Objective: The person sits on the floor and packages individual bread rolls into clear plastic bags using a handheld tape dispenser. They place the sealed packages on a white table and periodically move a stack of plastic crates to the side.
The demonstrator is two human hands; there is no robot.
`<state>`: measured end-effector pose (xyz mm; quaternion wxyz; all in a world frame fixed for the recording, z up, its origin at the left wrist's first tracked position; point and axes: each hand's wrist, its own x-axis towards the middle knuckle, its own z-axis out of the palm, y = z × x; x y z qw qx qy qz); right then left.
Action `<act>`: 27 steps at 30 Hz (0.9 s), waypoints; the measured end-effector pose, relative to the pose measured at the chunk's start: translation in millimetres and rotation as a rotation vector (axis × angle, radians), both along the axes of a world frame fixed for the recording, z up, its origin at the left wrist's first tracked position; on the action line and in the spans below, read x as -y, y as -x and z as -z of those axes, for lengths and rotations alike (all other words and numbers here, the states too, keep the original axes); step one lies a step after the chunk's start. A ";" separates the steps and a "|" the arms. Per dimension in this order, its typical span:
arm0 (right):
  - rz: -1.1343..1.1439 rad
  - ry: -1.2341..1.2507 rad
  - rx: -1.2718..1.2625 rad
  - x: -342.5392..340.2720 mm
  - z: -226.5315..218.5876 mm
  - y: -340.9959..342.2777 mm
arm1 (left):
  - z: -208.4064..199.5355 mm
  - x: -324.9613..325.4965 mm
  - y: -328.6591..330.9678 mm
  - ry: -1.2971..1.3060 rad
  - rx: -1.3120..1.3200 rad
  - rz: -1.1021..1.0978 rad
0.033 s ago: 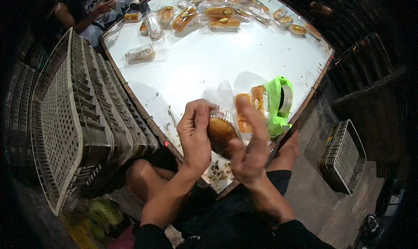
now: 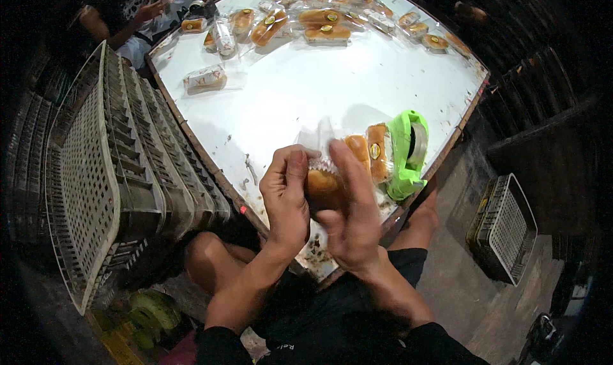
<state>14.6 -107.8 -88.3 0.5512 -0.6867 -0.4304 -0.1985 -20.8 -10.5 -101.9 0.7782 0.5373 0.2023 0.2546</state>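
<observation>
A golden-brown bun (image 2: 324,185) in a white pleated paper liner and clear plastic wrapper is between my hands, over the table's near corner. My left hand (image 2: 285,196) has its thumb and fingers closed on the wrapper at the bun's left side. Along the right side, my right hand (image 2: 357,215) rests its fairly straight fingers against the wrapper, thumb below; it is slightly blurred. Just beyond it lie two wrapped buns, one plain (image 2: 357,149) and one with a round yellow label (image 2: 378,153). Beside them stands a bright green tape dispenser (image 2: 401,151) with a roll of tape.
Many wrapped buns (image 2: 325,33) cover the far end of the white table (image 2: 274,97). One wrapped bun (image 2: 205,78) lies apart at left. Stacked plastic crates (image 2: 89,167) rise beside the left edge; another crate (image 2: 511,231) is on the floor at right. A person (image 2: 121,20) sits far left.
My right hand has moved left, in against the wrapped bun. The bun has tilted up slightly, and its wrapper's free end stands higher. My left hand has barely moved.
</observation>
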 end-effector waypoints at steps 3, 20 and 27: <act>0.104 0.225 -0.311 7.1 -5.9 -0.3 | -2.4 9.6 -0.9 -0.534 0.065 -0.064; 0.314 0.146 0.130 14.5 5.1 -26.4 | -1.2 -4.5 -10.8 -0.682 0.278 0.093; 0.005 -0.343 -0.756 -10.2 28.4 -11.7 | 21.9 3.2 -15.9 0.027 0.042 0.111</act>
